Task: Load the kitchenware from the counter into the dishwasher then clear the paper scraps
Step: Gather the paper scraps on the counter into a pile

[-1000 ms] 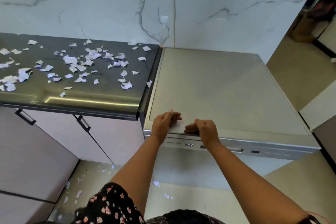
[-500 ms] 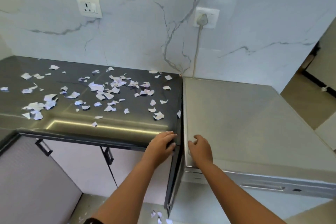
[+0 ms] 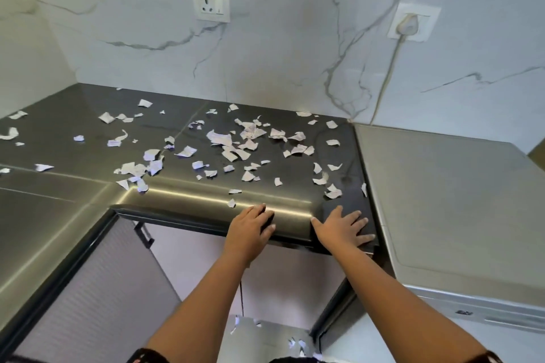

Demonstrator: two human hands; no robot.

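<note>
Across the dark desk, from its far left end toward the middle, torn paper scraps are lying scattered, thickest near the centre and thinning toward the right edge. Behind them a marble wall is carrying an empty socket and, further right, a socket with a plug whose cord is running down behind the desk. At the front edge, the left hand is resting palm down, its grip open and holding nothing, just below a stray scrap. Just beside it, the right hand is pressing flat on the desk's front right corner, fingers spread, grip likewise open and empty. Right of the desk, the dishwasher is standing with its grey top bare and its door closed. More scraps are lying on the floor between the forearms.
</note>
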